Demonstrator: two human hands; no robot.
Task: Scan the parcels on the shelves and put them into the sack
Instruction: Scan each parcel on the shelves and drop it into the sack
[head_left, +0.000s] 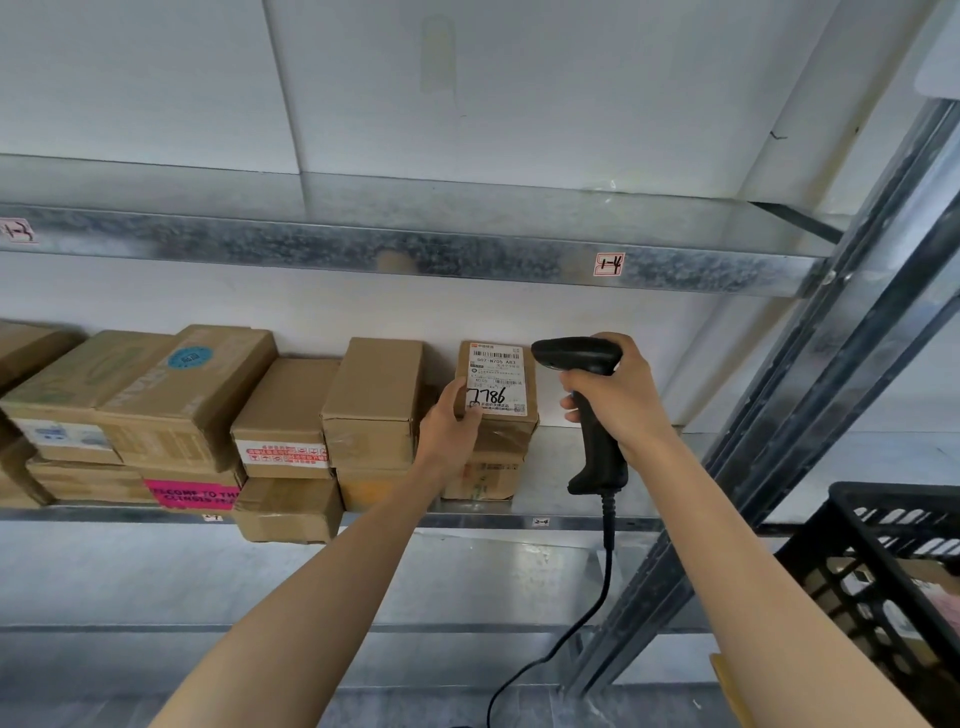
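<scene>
A small cardboard parcel (497, 382) with a white shipping label marked 7786 sits on top of another box at the right end of the shelf row. My left hand (451, 422) grips its left front corner, thumb on the label. My right hand (613, 395) holds a black corded barcode scanner (584, 405) by its handle, just right of the parcel, its head level with the label's top. No sack is in view.
Several brown boxes (280, 415) are stacked along the metal shelf (571, 521) to the left. An upper shelf beam (415, 254) runs overhead. A steel upright (810, 395) stands at right, with a black plastic crate (883, 561) beside it. The scanner's cable (592, 618) hangs down.
</scene>
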